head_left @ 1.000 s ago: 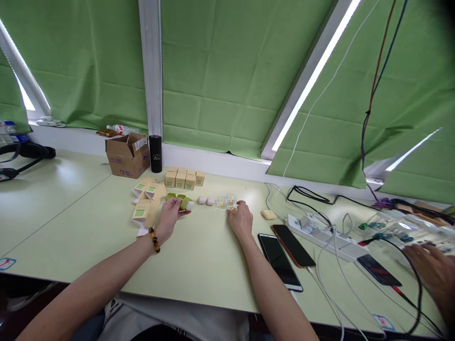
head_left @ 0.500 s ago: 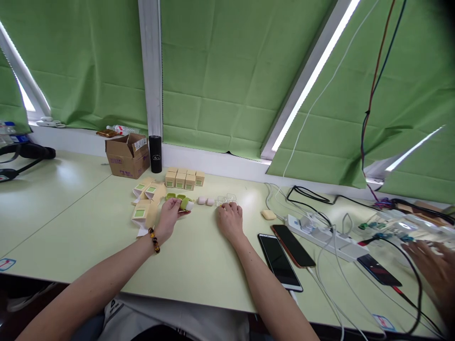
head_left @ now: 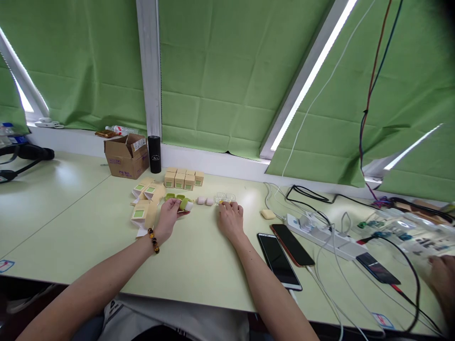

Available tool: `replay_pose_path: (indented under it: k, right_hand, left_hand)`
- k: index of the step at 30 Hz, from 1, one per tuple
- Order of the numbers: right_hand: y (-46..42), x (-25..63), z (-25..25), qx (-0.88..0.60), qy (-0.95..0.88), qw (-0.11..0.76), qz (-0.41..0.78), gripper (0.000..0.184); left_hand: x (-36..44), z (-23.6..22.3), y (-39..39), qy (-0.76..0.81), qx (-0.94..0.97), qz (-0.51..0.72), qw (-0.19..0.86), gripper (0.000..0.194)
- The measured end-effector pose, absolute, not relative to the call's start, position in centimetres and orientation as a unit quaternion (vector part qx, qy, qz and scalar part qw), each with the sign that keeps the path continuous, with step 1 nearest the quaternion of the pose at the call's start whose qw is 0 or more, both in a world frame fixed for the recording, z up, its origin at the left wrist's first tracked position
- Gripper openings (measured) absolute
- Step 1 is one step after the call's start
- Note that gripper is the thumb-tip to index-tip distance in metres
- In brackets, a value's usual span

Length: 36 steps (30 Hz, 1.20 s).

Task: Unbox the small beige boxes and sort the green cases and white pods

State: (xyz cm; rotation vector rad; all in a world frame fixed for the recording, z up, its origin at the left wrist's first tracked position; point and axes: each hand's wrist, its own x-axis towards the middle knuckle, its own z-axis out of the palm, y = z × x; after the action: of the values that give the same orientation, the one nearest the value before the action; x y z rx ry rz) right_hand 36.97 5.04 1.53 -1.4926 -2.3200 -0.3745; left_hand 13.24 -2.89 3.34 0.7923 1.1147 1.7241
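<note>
Tabletop: right hand farther left now

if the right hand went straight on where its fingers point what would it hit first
Most likely the small clear containers just beyond the right hand's fingertips; it may already touch one, since depth is unclear.

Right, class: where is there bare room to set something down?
Free: between the left hand and right hand, from the pink pieces down to the table edge; also left of the open boxes, in front of the carton. Crowded: around the clear cups, and the right side with phones, power strip and cables.
</note>
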Motion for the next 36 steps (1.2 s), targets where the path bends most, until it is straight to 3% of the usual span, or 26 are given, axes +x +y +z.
replay_pose_path:
  k: [3,15,22,25,30,36]
  right_hand:
    - [5.2,37.6,2.2,-0.563,-0.792,0.202,-0.118,0.025]
    - [5.2,38.2,2.8,-0.625,-0.753,0.195,-0.072,0.025]
    - [2.5,35.9,2.7,-0.444,-0.819,0.364,0.017,0.021]
    - [0.2,33.6,2.5,-0.341,-0.814,0.464,0.085,0.034]
    - [-1.7,31.4,2.5,-0.271,-0.806,0.502,0.159,0.062]
    - [-1.5,31.8,2.6,-0.229,-0.788,0.535,0.199,0.053]
  left_hand:
    - [13.2,3.3,-2.8,0.454,0.319,0.699,0.451,0.033]
    - [13.1,3.0,-2.6,0.443,0.319,0.695,0.468,0.031]
    - [13.6,3.4,-3.1,0.399,0.313,0.64,0.577,0.018]
    - [13.9,3.8,-3.5,0.37,0.317,0.624,0.611,0.013]
    - [14.7,4.6,-4.5,0.339,0.351,0.588,0.646,0.022]
    - [15.6,4.7,-5.2,0.317,0.414,0.538,0.663,0.03]
